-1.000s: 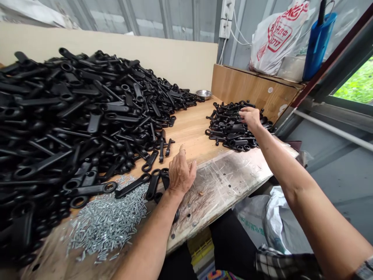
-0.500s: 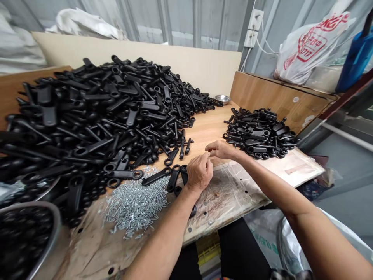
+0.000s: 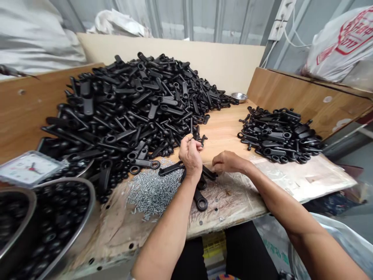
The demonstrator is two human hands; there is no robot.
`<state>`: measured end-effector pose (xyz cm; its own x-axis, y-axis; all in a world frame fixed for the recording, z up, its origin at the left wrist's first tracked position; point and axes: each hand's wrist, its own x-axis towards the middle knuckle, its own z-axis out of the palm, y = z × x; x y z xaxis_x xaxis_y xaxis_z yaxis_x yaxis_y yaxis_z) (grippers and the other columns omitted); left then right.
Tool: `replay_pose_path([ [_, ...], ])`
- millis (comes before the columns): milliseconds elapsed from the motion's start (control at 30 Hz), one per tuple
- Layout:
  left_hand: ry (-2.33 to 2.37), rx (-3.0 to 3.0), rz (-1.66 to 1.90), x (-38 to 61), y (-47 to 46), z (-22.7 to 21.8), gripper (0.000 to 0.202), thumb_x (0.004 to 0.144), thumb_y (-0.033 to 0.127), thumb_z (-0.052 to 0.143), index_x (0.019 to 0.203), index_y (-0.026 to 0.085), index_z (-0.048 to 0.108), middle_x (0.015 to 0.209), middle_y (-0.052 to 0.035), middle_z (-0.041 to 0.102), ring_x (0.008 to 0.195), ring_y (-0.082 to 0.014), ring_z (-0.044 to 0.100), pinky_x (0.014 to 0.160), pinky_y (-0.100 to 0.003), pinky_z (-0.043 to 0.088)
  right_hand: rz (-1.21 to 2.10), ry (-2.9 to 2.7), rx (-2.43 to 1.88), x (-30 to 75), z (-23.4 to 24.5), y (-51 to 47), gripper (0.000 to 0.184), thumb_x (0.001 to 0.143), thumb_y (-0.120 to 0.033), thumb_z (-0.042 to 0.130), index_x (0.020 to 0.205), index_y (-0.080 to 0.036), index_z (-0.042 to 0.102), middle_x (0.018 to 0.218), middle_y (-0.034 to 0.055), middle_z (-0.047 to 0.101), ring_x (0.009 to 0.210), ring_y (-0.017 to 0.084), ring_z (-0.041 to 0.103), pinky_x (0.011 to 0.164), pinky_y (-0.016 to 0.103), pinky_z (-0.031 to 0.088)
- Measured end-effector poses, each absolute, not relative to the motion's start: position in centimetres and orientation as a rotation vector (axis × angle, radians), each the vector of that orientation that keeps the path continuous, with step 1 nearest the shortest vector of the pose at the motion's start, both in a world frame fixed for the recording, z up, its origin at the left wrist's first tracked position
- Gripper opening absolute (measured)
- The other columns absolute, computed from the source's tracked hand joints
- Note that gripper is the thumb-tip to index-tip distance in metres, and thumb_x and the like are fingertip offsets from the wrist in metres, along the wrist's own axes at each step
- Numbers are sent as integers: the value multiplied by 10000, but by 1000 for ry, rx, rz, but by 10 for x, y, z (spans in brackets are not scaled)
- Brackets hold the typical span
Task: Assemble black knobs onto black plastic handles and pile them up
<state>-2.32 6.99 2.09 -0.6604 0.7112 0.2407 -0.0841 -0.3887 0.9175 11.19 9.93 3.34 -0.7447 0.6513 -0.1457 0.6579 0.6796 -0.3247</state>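
My left hand (image 3: 190,155) is at the near edge of the big pile, fingers curled in. A small black peg-like part (image 3: 204,140) stands beside its fingertips; what the fingers hold, if anything, is hidden. My right hand (image 3: 229,161) is closed, low over the table, with its fingers at the end of a black crank-handle arm (image 3: 210,173). Another black arm with a ring end (image 3: 201,202) lies nearer me, just right of my left forearm. Below and left of my left hand spreads a heap of small silver pins or screws (image 3: 154,190).
The large pile of black arms (image 3: 131,101) fills the left and back. A smaller pile (image 3: 279,136) sits right. A metal dish (image 3: 239,97) stands behind. Metal bowls of black knobs (image 3: 58,225) and a square clock (image 3: 30,168) are at left. Wooden boards (image 3: 305,87) edge the table.
The view has swung left. My left hand has moved away from me to the pile's edge. My right hand has come down to a black arm, its fingers now closed.
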Motion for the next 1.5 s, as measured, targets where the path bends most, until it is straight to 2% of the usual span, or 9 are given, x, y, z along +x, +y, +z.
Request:
replay_pose_path([
  [133,1301,887,2034,-22,75,14,224,709,273,464,862,128,539,558,35,526,456,-65,484,448,-162,385,-451,2844,1005,110,38,84,395,701,-563,554,755,-191,672,675,39,643,599,158,547,485,222,264],
  [300,1400,1044,1975,-17,75,9,198,690,273,488,802,127,560,539,36,531,448,-69,495,442,-165,393,-386,2903,964,103,42,69,476,730,-620,479,782,-178,648,689,60,646,622,189,580,491,234,302],
  [467,1446,1082,1944,-15,74,10,204,676,283,489,793,129,554,532,37,532,425,-76,492,433,-177,397,-371,2931,862,98,36,60,332,738,-448,556,864,-155,650,813,97,666,705,218,598,549,263,390],
  [633,1514,1163,1848,-18,78,6,233,674,305,495,813,134,570,556,34,533,452,-79,502,451,-177,398,-318,2880,1043,99,31,70,245,748,-222,473,899,-157,655,852,121,669,751,245,613,583,303,430],
  [833,1516,1467,1546,-17,75,-2,242,605,238,553,818,137,609,730,-7,598,685,-125,565,679,-232,448,-214,2869,1417,135,45,102,269,736,-161,439,887,-149,661,833,129,664,785,233,605,609,277,406],
  [933,1427,1465,1470,-15,73,-3,226,571,183,531,777,140,613,743,-4,596,707,-126,561,697,-233,439,-424,3031,1489,153,48,118,222,716,-171,474,838,-160,659,709,62,639,699,176,579,587,237,378],
  [1167,1238,875,1565,-14,69,17,308,564,253,561,842,122,585,738,-33,604,597,-120,559,474,-188,386,-1711,2905,1484,167,58,124,183,653,-234,517,750,-112,614,474,-36,463,431,80,428,417,180,330],
  [1367,840,1047,769,-4,47,22,289,575,268,583,821,117,574,686,-50,606,536,-135,570,431,-199,385,-1701,2833,1232,164,64,106,166,626,-257,594,697,-119,653,542,1,555,509,105,488,474,209,380],
  [1500,896,1114,717,9,49,5,167,553,164,554,715,128,535,467,30,495,358,-78,430,380,-194,323,-1599,2950,1303,154,51,108,225,645,-344,631,732,-137,647,644,38,619,578,151,548,542,255,436],
])
